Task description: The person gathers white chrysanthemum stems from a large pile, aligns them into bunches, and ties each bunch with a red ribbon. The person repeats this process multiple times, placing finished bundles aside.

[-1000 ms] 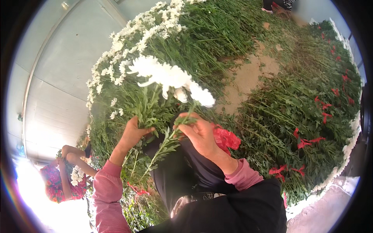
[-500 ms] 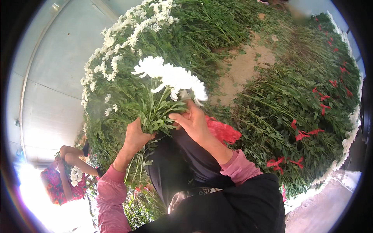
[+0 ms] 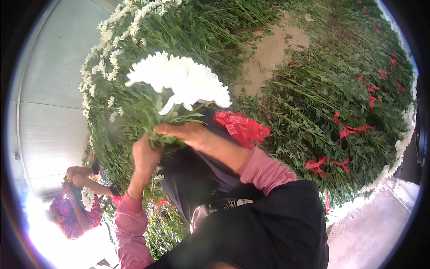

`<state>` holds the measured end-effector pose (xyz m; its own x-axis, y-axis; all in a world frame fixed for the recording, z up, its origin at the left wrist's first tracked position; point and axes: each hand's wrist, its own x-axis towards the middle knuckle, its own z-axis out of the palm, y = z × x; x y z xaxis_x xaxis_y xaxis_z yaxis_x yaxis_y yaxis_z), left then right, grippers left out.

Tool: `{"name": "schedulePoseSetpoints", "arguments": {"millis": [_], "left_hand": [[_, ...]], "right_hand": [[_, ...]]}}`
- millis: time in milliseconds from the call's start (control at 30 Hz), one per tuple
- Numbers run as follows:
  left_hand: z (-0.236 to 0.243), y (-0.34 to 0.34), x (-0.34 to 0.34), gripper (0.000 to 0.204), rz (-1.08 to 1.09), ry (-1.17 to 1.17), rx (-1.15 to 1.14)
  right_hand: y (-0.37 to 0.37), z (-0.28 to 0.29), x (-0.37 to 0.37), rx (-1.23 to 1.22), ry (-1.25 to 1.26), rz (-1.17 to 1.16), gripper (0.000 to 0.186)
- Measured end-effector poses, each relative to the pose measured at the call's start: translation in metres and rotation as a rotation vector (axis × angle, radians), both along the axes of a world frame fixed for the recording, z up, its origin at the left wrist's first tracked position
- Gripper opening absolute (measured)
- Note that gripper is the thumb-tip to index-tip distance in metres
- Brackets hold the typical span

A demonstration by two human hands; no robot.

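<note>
A bunch of white chrysanthemums point(image 3: 181, 80) is held up in front of me, its large heads pressed together above leafy green stems. My left hand point(image 3: 145, 154) is closed around the stems low down. Just above and to the right, my right hand point(image 3: 188, 133) wraps its fingers around the same stems below the heads; its fingertips are partly hidden by leaves. A crumpled bundle of red plastic ties point(image 3: 242, 127) lies by my knee, to the right of the bunch.
Cut chrysanthemum stems point(image 3: 210, 31) are heaped at the left, white heads along the outer edge. More stems point(image 3: 309, 112) with red ties point(image 3: 347, 131) lie at the right. Bare ground point(image 3: 273, 51) shows between them. Another person point(image 3: 74, 208) sits at the lower left, beside a pale wall point(image 3: 53, 103).
My right hand has moved left and down from beside the flower heads to the stems next to my left hand. The bunch has shifted left, its heads turned more toward me.
</note>
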<state>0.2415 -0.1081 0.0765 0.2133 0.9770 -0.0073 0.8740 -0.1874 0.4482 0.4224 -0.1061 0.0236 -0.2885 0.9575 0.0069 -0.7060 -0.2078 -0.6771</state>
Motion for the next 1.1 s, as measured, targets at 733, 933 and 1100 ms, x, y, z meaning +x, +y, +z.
{"name": "schedulePoseSetpoints", "arguments": {"millis": [733, 933, 1100], "left_hand": [[-0.030, 0.056, -0.016, 0.039, 0.129, -0.620, -0.392], [-0.031, 0.057, -0.022, 0.037, 0.130, -0.558, -0.377], [-0.023, 0.057, -0.017, 0.031, 0.147, -0.637, -0.429]], "right_hand": [[-0.045, -0.077, 0.206, -0.033, -1.139, 0.051, 0.025], [-0.067, -0.075, 0.210, -0.123, -1.010, 0.072, 0.033], [-0.075, -0.096, 0.203, -0.108, -1.142, -0.087, 0.030]]}}
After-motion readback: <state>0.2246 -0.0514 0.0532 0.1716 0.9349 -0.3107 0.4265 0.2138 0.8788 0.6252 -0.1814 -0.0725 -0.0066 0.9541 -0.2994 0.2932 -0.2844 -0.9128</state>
